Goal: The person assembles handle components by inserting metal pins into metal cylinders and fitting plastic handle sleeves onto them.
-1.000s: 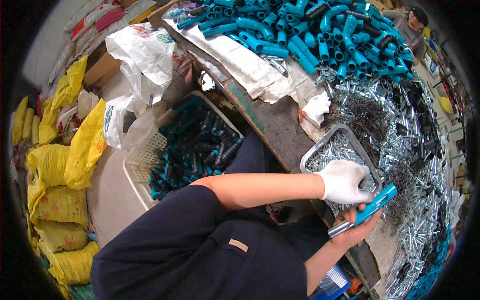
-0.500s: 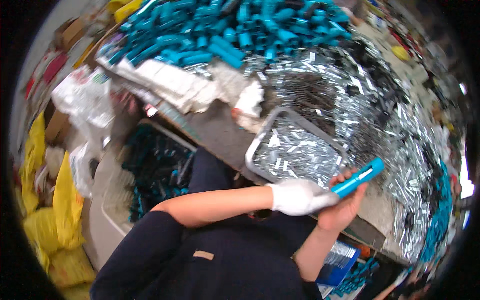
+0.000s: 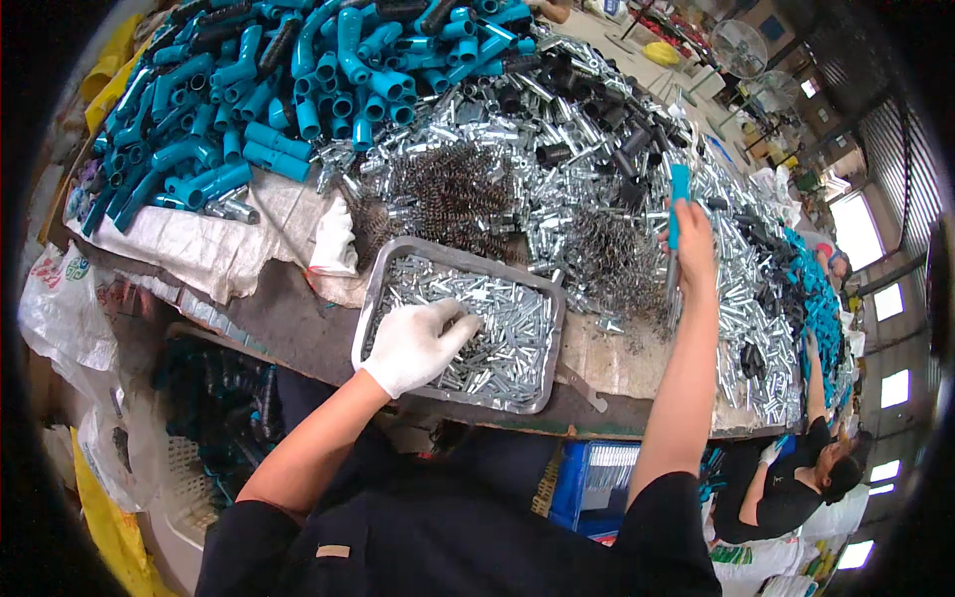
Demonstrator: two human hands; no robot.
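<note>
My left hand (image 3: 413, 345), in a white glove, reaches into a grey tray (image 3: 370, 310) of small silvery metal pins (image 3: 502, 323). Its fingers are curled down among the pins, and any pin between the fingertips is too small to make out. Farther right, my bare right hand (image 3: 695, 244) is closed around a teal tubular handle (image 3: 679, 184), held upright over the heaps of parts. Below the fingers, a dark grey length (image 3: 673, 284) shows in line with the handle; whether it is joined to it I cannot tell.
Beyond the tray lie dark coil springs (image 3: 448, 194), silvery metal parts (image 3: 567, 204) and a large pile of teal tubes (image 3: 348, 45). A basket of dark and teal parts (image 3: 214, 398) stands below the table edge. At right, a co-worker (image 3: 786, 483) reaches toward teal pieces.
My hands have come apart: the gloved left one left the teal handle and moved into the tray. My right hand carried the handle farther away and turned it upright. The view has shifted.
</note>
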